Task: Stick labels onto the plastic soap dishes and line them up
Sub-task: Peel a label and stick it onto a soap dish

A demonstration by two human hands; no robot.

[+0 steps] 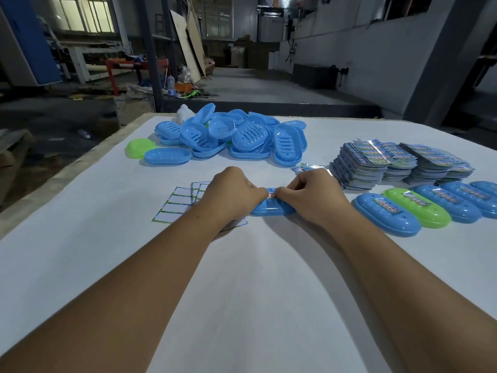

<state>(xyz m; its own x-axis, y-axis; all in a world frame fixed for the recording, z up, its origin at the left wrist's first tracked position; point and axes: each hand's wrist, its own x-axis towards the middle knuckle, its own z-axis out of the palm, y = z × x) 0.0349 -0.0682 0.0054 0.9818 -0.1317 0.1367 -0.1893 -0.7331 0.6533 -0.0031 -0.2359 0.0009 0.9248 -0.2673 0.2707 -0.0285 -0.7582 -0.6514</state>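
Near the desk's middle, the left hand (233, 191) and right hand (313, 193) both pinch a small printed label (271, 195) onto a blue oval plastic soap dish (271, 209). The dish looks light, stiff and slippery; better to hold its long edges.

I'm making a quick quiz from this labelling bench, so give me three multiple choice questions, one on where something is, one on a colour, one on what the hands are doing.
1. Where do the stacks of printed labels lie?
A. behind the labelled row of dishes, at the person's right
B. by the green dish at the left
C. under the forearms

2. What colour is the second dish from the near end of the labelled row?
A. blue
B. green
C. white

3. What are the left hand and right hand doing?
A. resting flat
B. both pinching a label on a blue dish
C. lifting a stack

Answers: 1 A, stacks sit behind the row; 2 B, it is lime green; 3 B, curled fingers meet at the label.
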